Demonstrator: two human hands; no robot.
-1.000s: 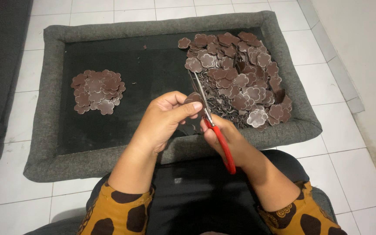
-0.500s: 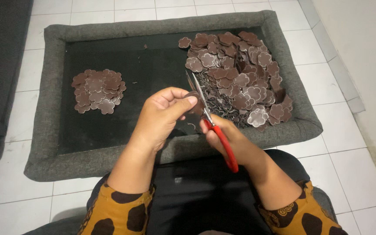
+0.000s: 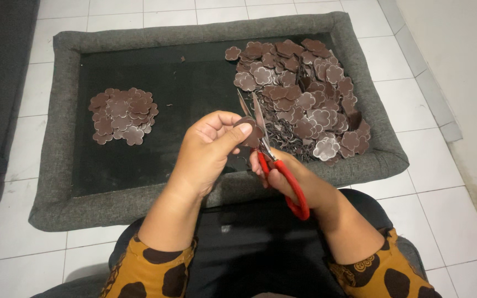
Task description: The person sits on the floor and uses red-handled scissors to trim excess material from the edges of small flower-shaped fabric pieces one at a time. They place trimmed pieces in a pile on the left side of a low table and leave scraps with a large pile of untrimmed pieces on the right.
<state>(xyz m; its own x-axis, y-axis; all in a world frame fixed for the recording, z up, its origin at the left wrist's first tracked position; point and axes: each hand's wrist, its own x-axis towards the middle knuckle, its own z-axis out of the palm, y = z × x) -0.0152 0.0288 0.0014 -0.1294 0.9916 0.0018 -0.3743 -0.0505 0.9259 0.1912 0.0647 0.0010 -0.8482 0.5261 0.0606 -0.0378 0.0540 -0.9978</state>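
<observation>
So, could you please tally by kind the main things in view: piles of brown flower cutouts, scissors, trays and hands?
Piles of brown flower cutouts: 2, the small left pile and the large right pile
Red-handled scissors: 1
Grey padded tray: 1
Hands: 2, left hand, right hand
Total: 6

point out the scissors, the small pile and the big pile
scissors (image 3: 296,193), head view, on the red handle
small pile (image 3: 122,115), head view, on its middle
big pile (image 3: 305,94), head view, on its middle
</observation>
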